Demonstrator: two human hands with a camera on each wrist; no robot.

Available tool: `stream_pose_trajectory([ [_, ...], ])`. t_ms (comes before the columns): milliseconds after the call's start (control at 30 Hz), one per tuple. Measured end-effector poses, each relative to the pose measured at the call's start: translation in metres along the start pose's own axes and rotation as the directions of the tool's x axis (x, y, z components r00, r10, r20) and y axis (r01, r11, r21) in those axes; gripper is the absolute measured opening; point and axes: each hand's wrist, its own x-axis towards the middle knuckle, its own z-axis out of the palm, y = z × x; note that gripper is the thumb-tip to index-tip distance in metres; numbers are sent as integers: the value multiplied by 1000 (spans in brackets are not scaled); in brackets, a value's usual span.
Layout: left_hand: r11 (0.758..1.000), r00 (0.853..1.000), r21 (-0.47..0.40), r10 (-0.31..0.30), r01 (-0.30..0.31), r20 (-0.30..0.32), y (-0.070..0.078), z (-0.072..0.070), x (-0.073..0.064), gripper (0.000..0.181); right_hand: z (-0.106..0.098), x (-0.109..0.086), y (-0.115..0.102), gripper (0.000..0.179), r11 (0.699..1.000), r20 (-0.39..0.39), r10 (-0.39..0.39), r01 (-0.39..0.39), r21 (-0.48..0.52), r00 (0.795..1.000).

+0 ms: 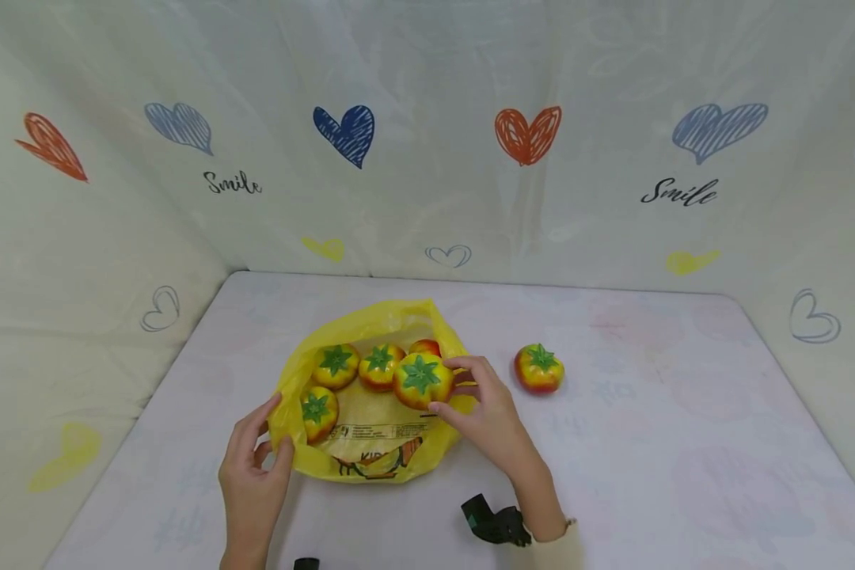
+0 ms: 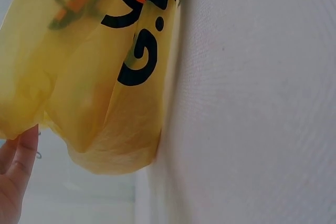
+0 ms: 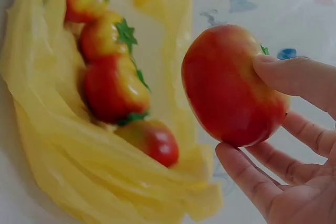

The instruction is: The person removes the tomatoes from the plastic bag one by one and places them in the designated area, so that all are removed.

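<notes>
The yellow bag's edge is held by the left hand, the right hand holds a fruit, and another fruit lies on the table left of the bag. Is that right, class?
Not quite: the other fruit lies on the table right of the yellow bag, not left, as the head view shows. The left hand holds the bag's edge, and the right hand a fruit.

The crinkled yellow bag (image 2: 84,98) is looking like thin, translucent plastic. The round red-and-yellow fruits (image 1: 423,381) with green star-shaped leaves are showing smooth, glossy skins, while the flat white tabletop (image 2: 252,103) is appearing matt and finely textured.
</notes>
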Motion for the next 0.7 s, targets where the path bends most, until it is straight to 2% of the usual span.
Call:
stream_pose_trajectory([
  [233,1000,1000,-3,-9,9,2,1,0,0,57,-29,-3,9,53,998,-111,41,-35,59,993],
  [400,1000,1000,-2,-11,11,2,2,0,0,57,-47,-5,16,54,994,-205,102,-93,55,973],
  [567,1000,1000,0,-7,7,-3,0,0,0,56,-62,-7,26,54,988,-334,150,-131,80,931],
  [700,1000,1000,-9,3,-3,-6,1,0,0,55,-73,-9,32,53,980,-435,199,-167,112,878],
])
